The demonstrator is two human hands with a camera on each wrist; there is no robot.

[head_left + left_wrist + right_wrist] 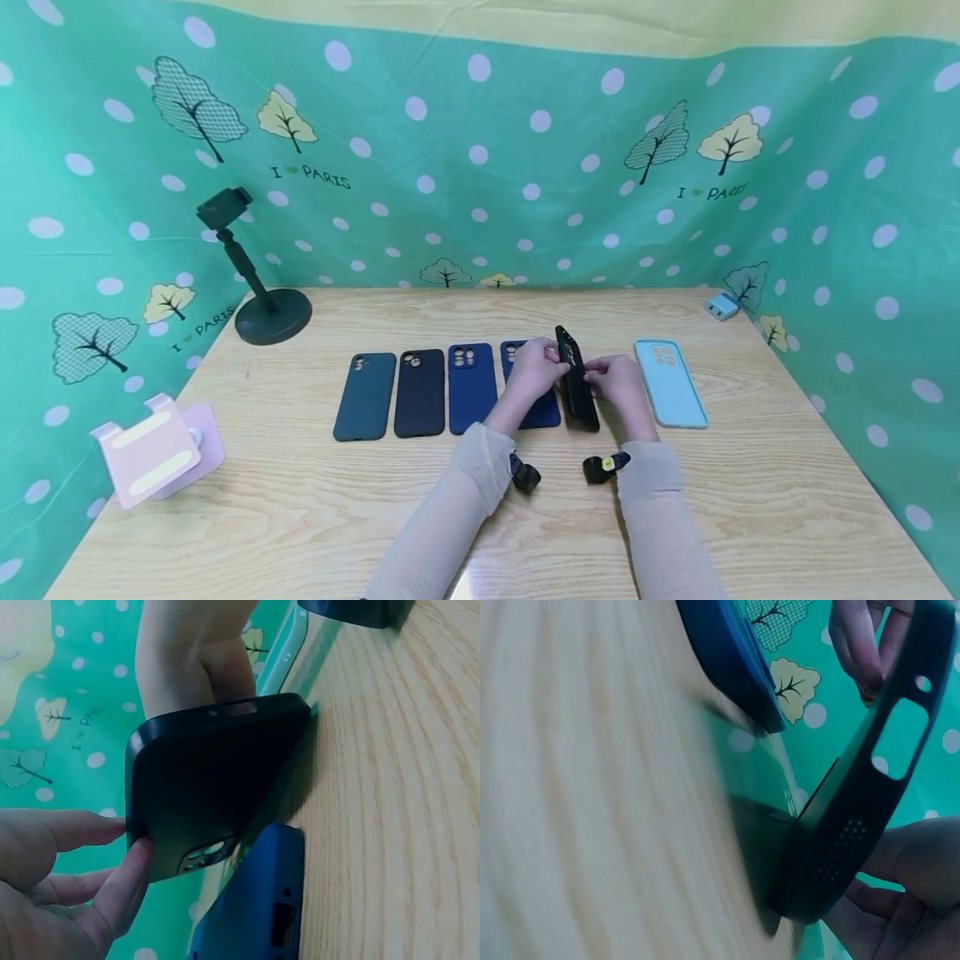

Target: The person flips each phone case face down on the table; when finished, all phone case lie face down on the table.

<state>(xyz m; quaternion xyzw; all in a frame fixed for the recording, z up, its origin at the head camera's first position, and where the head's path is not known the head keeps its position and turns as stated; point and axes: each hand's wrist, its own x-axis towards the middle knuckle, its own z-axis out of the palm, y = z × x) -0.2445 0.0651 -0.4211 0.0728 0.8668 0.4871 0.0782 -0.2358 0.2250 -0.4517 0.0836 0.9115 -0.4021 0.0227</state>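
Observation:
A black phone case [576, 392] stands tilted on its long side, its camera cutout toward the far end. My left hand [531, 368] pinches its raised edge between thumb and fingertips, as the left wrist view shows at the case's back [202, 787]. From the other side my right hand [624, 385] holds the case near its lower edge; in the right wrist view the case [855, 825] partly hides those fingers. A blue phone case [542, 410] lies just left of it, partly covered by my left hand. Right of my right hand lies a light blue phone case [671, 383].
Farther left lie a blue case [472, 392], a black case [420, 396] and a dark teal case [365, 398] in a row. A black stand [273, 317] and a pink phone holder [153, 454] stand at the left. A small blue charger [722, 306] sits back right.

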